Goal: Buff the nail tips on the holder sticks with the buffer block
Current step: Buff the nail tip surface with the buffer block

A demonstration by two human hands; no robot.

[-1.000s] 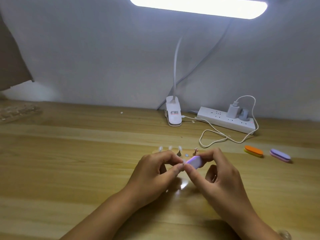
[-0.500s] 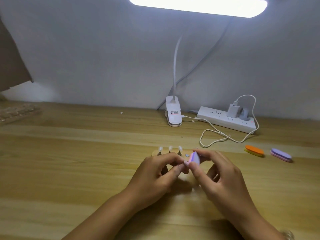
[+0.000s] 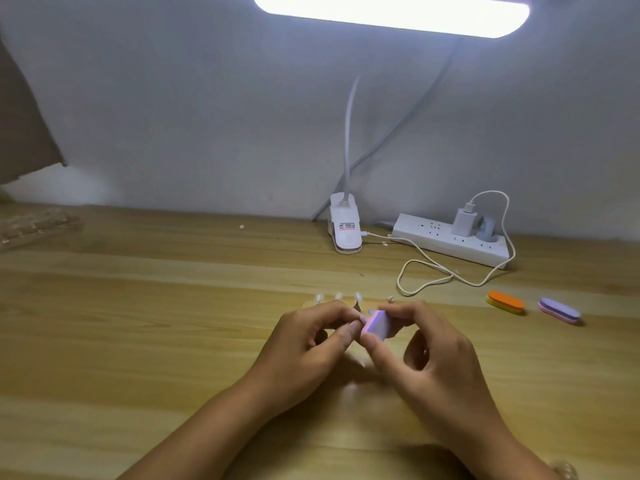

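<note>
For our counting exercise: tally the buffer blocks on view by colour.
Pink and lilac, in the right hand: 1
Orange and yellow, on the table: 1
Purple and pink, on the table: 1
Total: 3

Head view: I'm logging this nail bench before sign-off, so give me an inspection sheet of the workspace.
Surface: wooden desk, a few small specks.
Job's things: pink-purple buffer block in the right hand; left hand pinches a small item against it, mostly hidden; nail tips on sticks stand behind the hands.
Clutter: orange buffer, purple buffer at right; clear tray far left.
Hands: both closed, meeting at the block.
Cables: white cable loops from charger to the clip lamp.
Surroundings: power strip, grey wall, lamp head lit.
</note>
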